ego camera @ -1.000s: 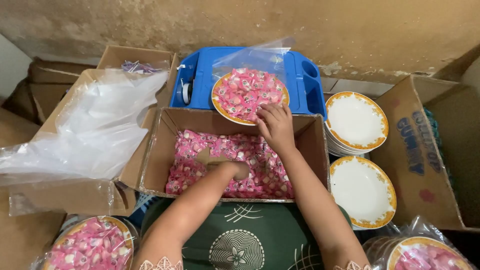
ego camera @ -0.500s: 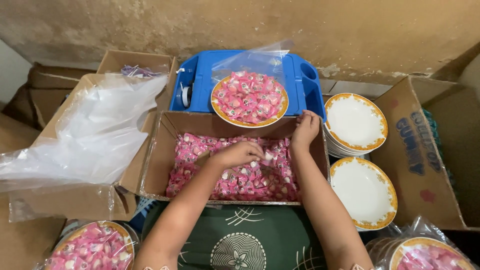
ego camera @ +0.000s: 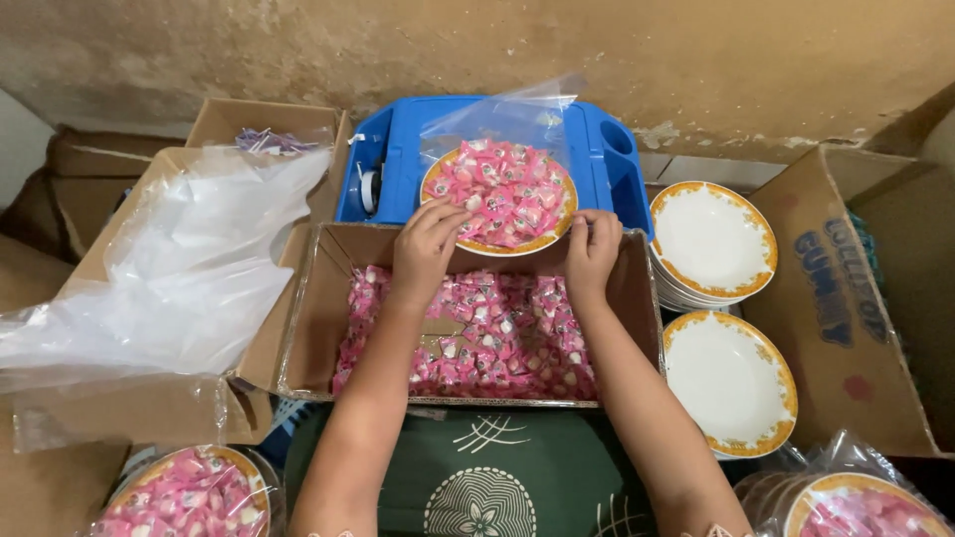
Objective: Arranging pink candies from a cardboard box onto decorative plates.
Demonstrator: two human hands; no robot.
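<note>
Both hands reach over the far wall of an open cardboard box (ego camera: 318, 328) to a gold-rimmed plate (ego camera: 497, 242) heaped with pink wrapped candies (ego camera: 507, 189). The plate sits partly inside a clear plastic bag (ego camera: 497, 114) on a blue plastic tray (ego camera: 398, 149), just behind the box.

The left hand (ego camera: 428, 249) lies palm down with its fingers loosely spread and slightly curled; the fingertips (ego camera: 453, 214) rest on the plate's near left rim and the candies at its edge. It grips nothing that can be seen.

The right hand (ego camera: 590, 249) has its fingers bent together and hooked at the plate's near right rim, beside the box wall. Whether it pinches the rim or only touches it cannot be told.

The box under the forearms holds a loose layer of the same pink candies (ego camera: 497, 338). To the right, two empty gold-rimmed plates (ego camera: 711, 239) lie on stacks. To the left, another carton holds clear plastic bags (ego camera: 189, 268). Bagged plates of candy (ego camera: 189, 492) show at the lower corners.
</note>
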